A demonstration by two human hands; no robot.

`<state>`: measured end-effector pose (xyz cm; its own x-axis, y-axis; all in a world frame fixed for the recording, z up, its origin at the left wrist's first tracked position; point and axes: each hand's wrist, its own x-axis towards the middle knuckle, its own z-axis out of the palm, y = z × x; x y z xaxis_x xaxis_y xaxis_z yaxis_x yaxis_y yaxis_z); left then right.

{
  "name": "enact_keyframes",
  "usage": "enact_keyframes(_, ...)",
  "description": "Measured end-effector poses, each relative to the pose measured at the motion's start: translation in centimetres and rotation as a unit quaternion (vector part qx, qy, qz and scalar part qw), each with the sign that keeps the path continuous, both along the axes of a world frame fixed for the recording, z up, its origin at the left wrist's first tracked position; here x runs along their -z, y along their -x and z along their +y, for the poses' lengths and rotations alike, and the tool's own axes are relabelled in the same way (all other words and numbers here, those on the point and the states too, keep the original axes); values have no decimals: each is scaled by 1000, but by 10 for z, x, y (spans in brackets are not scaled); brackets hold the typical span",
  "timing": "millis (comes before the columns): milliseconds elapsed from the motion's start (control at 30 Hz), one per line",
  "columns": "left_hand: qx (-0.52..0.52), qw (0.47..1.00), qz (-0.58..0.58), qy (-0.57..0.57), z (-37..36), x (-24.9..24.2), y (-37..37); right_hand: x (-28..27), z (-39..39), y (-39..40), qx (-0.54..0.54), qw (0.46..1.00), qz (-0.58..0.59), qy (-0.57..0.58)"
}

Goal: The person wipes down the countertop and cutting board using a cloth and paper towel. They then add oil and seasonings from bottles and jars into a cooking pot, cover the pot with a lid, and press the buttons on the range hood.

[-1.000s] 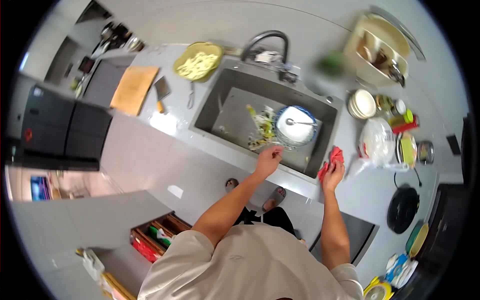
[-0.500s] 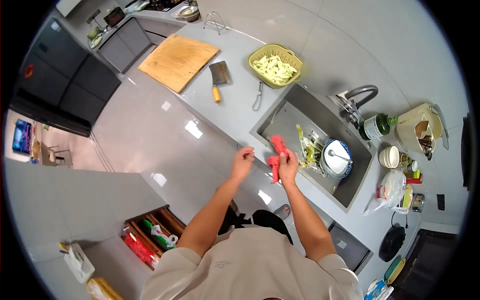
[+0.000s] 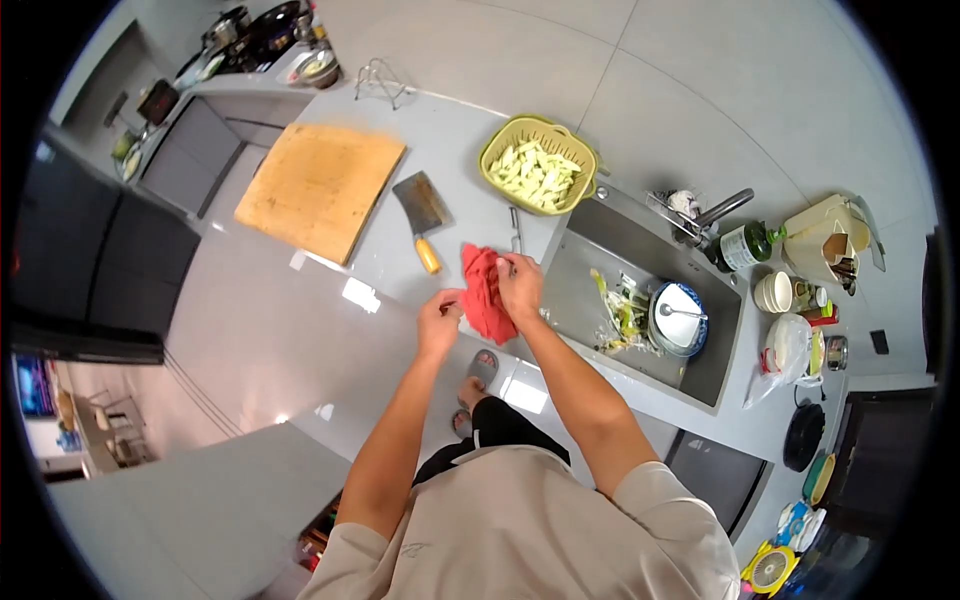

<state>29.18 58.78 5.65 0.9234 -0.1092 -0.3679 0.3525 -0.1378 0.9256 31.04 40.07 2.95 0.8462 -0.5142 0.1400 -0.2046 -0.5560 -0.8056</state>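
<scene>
A crumpled red cloth (image 3: 484,295) hangs between my hands above the counter's front edge. My right hand (image 3: 520,287) grips its upper right side. At its left edge is my left hand (image 3: 439,322), fingers bent together and touching or nearly touching the cloth; whether they pinch it is hard to make out. Just beyond lies a cleaver (image 3: 424,208) with a yellow handle, and a peeler (image 3: 515,229) partly behind the cloth. Farther back, a green basket (image 3: 540,165) holds cut pale-green pieces. A wooden cutting board (image 3: 320,190) lies to the left.
The sink (image 3: 580,290) on the right holds vegetable scraps (image 3: 625,312) and a blue-rimmed bowl (image 3: 678,318) with a spoon. Behind it stand a faucet (image 3: 725,207) and a green bottle (image 3: 748,246). A wire rack (image 3: 381,84) stands at the back.
Both hands have moved left, away from the sink's front edge toward the cleaver. The red cloth went with them and is more spread out. The view has shifted too.
</scene>
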Motion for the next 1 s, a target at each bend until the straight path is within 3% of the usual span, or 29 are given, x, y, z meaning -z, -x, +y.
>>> enact_keyframes(100, 25, 1000, -2, 13, -7, -1, -41, 6, -31, -33, 125, 983, -25, -135)
enact_keyframes(200, 71, 997, 1, 18, -32, -3, -92, 34, -69, -75, 292, 953, -79, -32)
enact_keyframes(300, 119, 993, -17, -5, -59, 11, -138, -36, -92, -94, 253, 884, -7, -394)
enact_keyframes(433, 71, 986, 103, 107, -89, -15, -167, -21, -107, -115, 182, 897, -8, -402)
enact_keyframes(533, 24, 984, 116, 133, -93, -21, -196, -27, -86, -134, 177, 886, -28, -427)
enact_keyframes(867, 29, 981, 73, 176, -43, -6, -331, -26, -3, -272, 161, 900, 40, -403)
enact_keyframes(1000, 30, 977, 81, 195, -40, -15, -352, -14, -1, -289, 98, 907, 7, -410)
